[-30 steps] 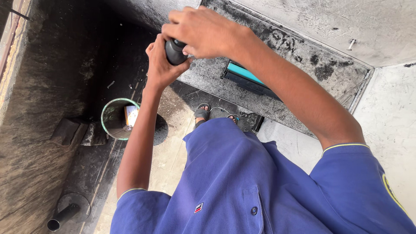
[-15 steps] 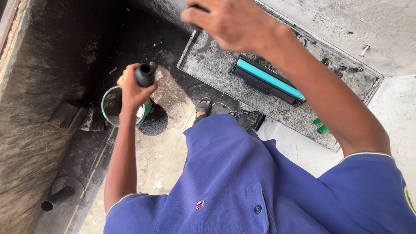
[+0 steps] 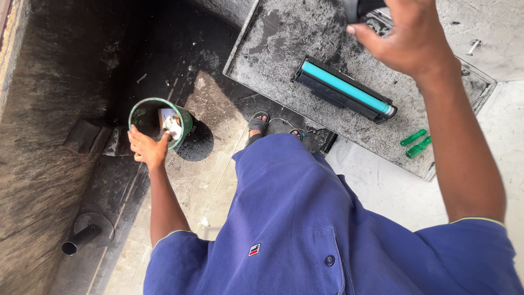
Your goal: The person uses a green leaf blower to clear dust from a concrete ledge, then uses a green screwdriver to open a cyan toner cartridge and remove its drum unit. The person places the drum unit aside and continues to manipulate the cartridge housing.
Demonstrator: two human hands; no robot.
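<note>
Left hand (image 3: 146, 148) is down at the rim of a small round green bucket (image 3: 159, 121) sitting on the sooty floor (image 3: 207, 180), fingers reaching in at a crumpled white rag or paper (image 3: 171, 124) inside; can't really tell if it's gripping that or just touching it. Right hand (image 3: 410, 37) is up at the top of the view, clenched around a dark, smooth cylindrical thing (image 3: 361, 7) that's mostly cut off by the edge.

Between them there's a flat metal tray (image 3: 273, 49) on the bench, totally caked in black powder, with a long boxy black cartridge (image 3: 344, 90) lying on it, glossy teal roller along its length. Two little translucent green plastic handles (image 3: 416, 143) sit near the tray's right edge. A black pipe-shaped piece (image 3: 81, 240) lies on the floor lower left.
</note>
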